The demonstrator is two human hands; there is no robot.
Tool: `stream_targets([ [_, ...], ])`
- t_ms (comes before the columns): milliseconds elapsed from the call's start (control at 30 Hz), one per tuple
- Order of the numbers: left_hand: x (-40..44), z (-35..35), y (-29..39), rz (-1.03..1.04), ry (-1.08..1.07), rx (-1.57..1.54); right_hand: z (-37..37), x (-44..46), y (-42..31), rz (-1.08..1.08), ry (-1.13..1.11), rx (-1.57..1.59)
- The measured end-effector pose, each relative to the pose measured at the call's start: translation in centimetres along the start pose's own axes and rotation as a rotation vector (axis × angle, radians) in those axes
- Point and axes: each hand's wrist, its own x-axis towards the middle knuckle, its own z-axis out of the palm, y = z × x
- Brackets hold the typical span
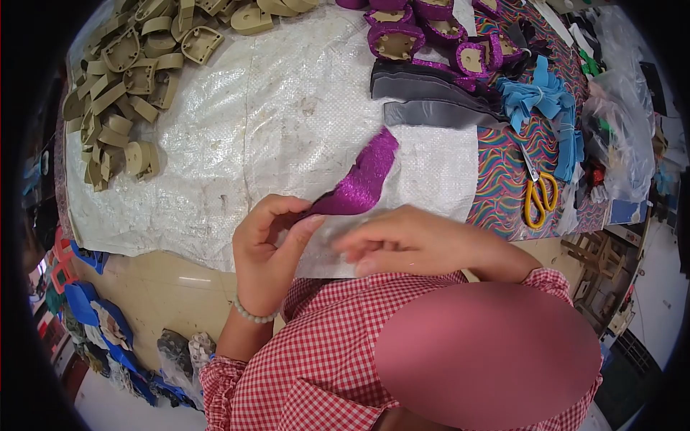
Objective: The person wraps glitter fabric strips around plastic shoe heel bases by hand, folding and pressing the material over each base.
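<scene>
A purple glitter strip is pinched at its lower end between the thumb and fingers of my left hand. The strip curves up and to the right above the white woven sheet, its dark backing showing near my fingertips. Just below and right of the strip is my right hand, apart from it. Its fingertips are blurred; the fingers reach left with the thumb a little away, and nothing shows between them.
Beige shoe heels are heaped at the upper left. Purple glitter-covered heels stand at the top right, above stacked dark grey strips. Tied blue strips and yellow-handled scissors lie on a wavy-patterned cloth at the right.
</scene>
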Motion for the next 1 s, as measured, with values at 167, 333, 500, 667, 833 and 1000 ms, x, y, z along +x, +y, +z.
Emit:
stream_targets([
  [167,-0.7,0.7,0.5,0.016,0.030,-0.093,0.1,-0.7,0.8,-0.123,0.148,-0.256],
  [333,-0.9,0.5,0.2,-0.122,-0.023,-0.146,-0.7,0.8,0.5,-0.654,0.468,-0.835],
  [500,-1.1,-0.1,-0.5,-0.135,0.000,-0.163,-0.2,3.0,3.3,-0.610,0.452,-0.748],
  [667,-1.0,-2.0,-0.9,-0.121,0.113,-0.032,-0.4,3.0,2.5,-0.464,0.517,-0.610],
  [833,0.3,-4.7,-1.2,0.283,0.137,0.840,-2.2,3.3,2.3,-0.506,0.606,-0.780],
  [1000,2.3,-3.5,0.6,0.601,0.276,0.976,-3.4,3.2,2.4,-0.362,0.634,-0.919],
])
